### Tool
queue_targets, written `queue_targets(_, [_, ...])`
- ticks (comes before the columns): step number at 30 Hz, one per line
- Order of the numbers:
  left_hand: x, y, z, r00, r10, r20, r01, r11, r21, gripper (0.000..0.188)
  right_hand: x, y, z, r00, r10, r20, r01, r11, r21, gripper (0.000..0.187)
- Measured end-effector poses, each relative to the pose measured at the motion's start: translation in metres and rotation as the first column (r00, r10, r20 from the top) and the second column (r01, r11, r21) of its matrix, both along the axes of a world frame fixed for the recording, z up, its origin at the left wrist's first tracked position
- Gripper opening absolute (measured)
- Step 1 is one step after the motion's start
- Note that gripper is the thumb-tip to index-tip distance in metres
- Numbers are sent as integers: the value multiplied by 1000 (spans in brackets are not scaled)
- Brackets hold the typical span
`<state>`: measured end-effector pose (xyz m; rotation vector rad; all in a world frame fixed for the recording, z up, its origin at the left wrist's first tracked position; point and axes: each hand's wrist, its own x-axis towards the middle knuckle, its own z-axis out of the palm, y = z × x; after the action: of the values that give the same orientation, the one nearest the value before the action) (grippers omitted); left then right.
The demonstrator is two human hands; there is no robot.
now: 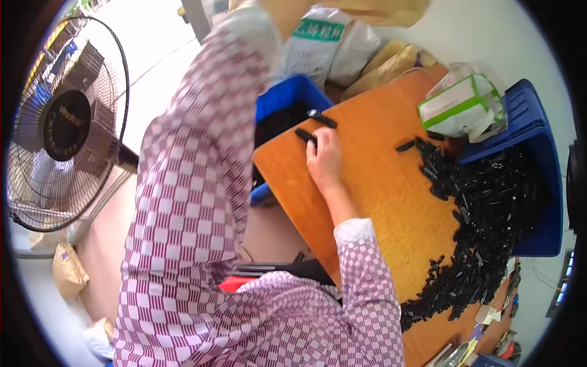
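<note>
My right hand (pixel 324 158) rests low over the wooden table, near its left edge, with its fingers closed on a small, elongated black plastic piece (pixel 306 136). Just beyond the fingertips lies another black piece (pixel 322 118) with a shiny light spot. My left arm is raised across the view in a checked sleeve. At the top edge, my left hand (pixel 290 15) is blurred and partly cut off, so its fingers cannot be made out. A large heap of similar black pieces (pixel 471 226) spreads over the table's right side.
A tipped blue bin (pixel 541 183) spills the heap onto the table (pixel 391 196). Another blue bin (pixel 299 88) with dark contents stands below the left edge. A green-edged white bag (pixel 458 107), sacks (pixel 312 46) and a black fan (pixel 67 125) stand around.
</note>
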<state>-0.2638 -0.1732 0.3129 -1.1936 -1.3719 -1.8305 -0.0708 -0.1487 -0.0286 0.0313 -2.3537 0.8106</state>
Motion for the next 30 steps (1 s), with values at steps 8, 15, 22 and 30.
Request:
queue_targets(8, [8,30,-257,922,66,381,281,561,-779,43,-5,24,10,959,-285,-6,281,944,173,25])
queue_targets(15, [82,-15,-289,974,-4,225,205,430,-879,32,-25,11,5,938,-282,-202,177,890,-421,17])
queue_targets(22, [82,-27,-323,908,178,-379,-419,404,-813,20,57,20,7,971,-222,-86,143,833,-535,16])
queue_targets(30, [91,54,-332,856,308,-415,-511,388,-767,27,155,24,18,997,-66,30,69,766,-639,12])
